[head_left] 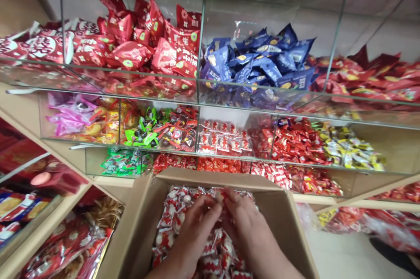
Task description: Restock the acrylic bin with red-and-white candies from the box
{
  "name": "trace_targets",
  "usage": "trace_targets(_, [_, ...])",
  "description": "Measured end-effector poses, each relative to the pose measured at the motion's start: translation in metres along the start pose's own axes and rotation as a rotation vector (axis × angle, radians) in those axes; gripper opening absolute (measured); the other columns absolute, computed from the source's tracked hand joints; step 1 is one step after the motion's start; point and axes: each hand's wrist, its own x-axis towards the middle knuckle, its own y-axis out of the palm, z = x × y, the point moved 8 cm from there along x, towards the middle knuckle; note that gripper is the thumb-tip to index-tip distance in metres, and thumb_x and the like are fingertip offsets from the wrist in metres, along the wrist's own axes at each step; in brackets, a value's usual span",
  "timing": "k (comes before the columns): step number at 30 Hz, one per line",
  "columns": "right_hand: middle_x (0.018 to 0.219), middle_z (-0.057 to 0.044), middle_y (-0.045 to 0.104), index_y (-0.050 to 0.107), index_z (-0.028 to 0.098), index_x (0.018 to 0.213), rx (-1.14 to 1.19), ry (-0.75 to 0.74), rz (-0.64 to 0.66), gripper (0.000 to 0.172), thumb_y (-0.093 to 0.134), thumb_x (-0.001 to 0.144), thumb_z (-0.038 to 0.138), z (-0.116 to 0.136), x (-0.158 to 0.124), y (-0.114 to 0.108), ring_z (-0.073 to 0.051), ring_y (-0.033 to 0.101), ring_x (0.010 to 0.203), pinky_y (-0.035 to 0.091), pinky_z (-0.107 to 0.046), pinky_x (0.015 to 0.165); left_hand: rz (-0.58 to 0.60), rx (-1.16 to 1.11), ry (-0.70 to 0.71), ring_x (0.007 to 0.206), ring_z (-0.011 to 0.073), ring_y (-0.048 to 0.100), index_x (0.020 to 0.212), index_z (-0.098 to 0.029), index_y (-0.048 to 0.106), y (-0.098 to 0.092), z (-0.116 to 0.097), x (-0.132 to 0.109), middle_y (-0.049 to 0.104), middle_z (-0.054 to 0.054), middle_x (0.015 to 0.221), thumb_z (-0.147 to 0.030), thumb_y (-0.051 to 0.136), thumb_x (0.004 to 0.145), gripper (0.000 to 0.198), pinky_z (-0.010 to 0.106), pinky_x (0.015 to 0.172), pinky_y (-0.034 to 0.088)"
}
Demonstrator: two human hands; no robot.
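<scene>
Below me an open cardboard box (282, 226) holds a heap of small round candies (169, 217) in red and white wrappers. Both of my hands reach into it from the near side and meet at the far part of the heap. My left hand (204, 217) is curled, its thumb and fingers closed round wrapped candies that are mostly hidden. Close against it, my right hand (244, 215) bends its fingers down over the candies, and its fingertips are partly hidden and blurred. Similar red-and-white candies (225, 143) stand in rows in a shelf compartment straight ahead.
Glass-fronted shelves (197, 99) rise behind the box, with red packets (131, 38), blue packets (262, 60), green candies (123, 161) and yellow-white candies (354, 148). Packaged goods fill a shelf (68, 244) at the left. Plastic bags (370, 226) lie at the lower right near the floor (341, 252).
</scene>
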Motion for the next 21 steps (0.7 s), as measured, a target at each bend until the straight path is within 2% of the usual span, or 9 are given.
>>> trace_targets(2, [0.109, -0.014, 0.057, 0.042, 0.014, 0.114, -0.024, 0.019, -0.033, 0.032, 0.043, 0.082, 0.016, -0.016, 0.022, -0.016, -0.021, 0.054, 0.099, 0.049, -0.035, 0.079, 0.027, 0.043, 0.013, 0.075, 0.0151, 0.052, 0.079, -0.022, 0.057, -0.002, -0.006, -0.003, 0.057, 0.000, 0.079, -0.042, 0.055, 0.074, 0.021, 0.023, 0.065, 0.040])
trace_targets(5, [0.101, -0.015, 0.059, 0.045, 0.011, 0.107, -0.196, 0.173, -0.015, 0.027, 0.042, 0.082, 0.019, -0.066, 0.073, -0.030, -0.021, 0.058, 0.090, 0.048, -0.033, 0.076, 0.069, 0.134, 0.011, 0.073, 0.0154, 0.053, 0.076, -0.021, 0.058, -0.005, -0.001, -0.003, 0.057, -0.001, 0.072, -0.042, 0.057, 0.072, 0.021, 0.023, 0.065, 0.039])
trace_targets(8, [0.092, -0.014, 0.061, 0.050, 0.009, 0.096, -0.466, 0.344, 0.178, 0.018, 0.044, 0.079, 0.013, -0.128, 0.125, -0.017, -0.021, 0.059, 0.087, 0.045, -0.029, 0.074, 0.146, 0.172, -0.038, 0.066, 0.0140, 0.051, 0.072, -0.018, 0.056, -0.004, 0.019, 0.001, 0.056, -0.001, 0.066, -0.044, 0.058, 0.070, 0.025, 0.023, 0.061, 0.038])
trace_targets(11, [0.090, -0.018, 0.062, 0.051, 0.005, 0.096, -0.535, 0.424, 0.257, 0.021, 0.040, 0.078, 0.003, -0.168, 0.157, 0.004, -0.023, 0.061, 0.084, 0.045, -0.028, 0.070, 0.203, 0.202, -0.058, 0.061, 0.0124, 0.049, 0.073, -0.017, 0.054, -0.003, 0.033, 0.004, 0.054, -0.002, 0.064, -0.042, 0.057, 0.069, 0.025, 0.023, 0.060, 0.037])
trace_targets(16, [0.093, -0.019, 0.061, 0.053, 0.002, 0.097, -0.542, 0.483, 0.351, 0.023, 0.037, 0.080, -0.001, -0.197, 0.161, 0.039, -0.021, 0.061, 0.087, 0.045, -0.028, 0.071, 0.233, 0.203, -0.096, 0.058, 0.0105, 0.044, 0.069, -0.016, 0.050, -0.007, 0.048, 0.007, 0.049, -0.003, 0.060, -0.036, 0.057, 0.068, 0.022, 0.023, 0.058, 0.034])
trace_targets(19, [0.096, -0.012, 0.062, 0.054, 0.006, 0.098, -0.527, 0.522, 0.407, 0.018, 0.044, 0.084, 0.011, -0.208, 0.157, 0.048, -0.017, 0.060, 0.086, 0.046, -0.030, 0.074, 0.263, 0.195, -0.119, 0.056, 0.0102, 0.043, 0.068, -0.016, 0.049, -0.007, 0.062, 0.011, 0.048, -0.004, 0.059, -0.032, 0.057, 0.066, 0.018, 0.023, 0.056, 0.033])
trace_targets(21, [0.097, -0.009, 0.062, 0.053, 0.008, 0.101, -0.512, 0.548, 0.428, 0.021, 0.050, 0.082, 0.018, -0.213, 0.156, 0.049, -0.016, 0.060, 0.086, 0.046, -0.031, 0.075, 0.255, 0.201, -0.136, 0.055, 0.0102, 0.044, 0.068, -0.017, 0.049, -0.008, 0.072, 0.013, 0.048, -0.004, 0.058, -0.031, 0.057, 0.066, 0.016, 0.022, 0.054, 0.032])
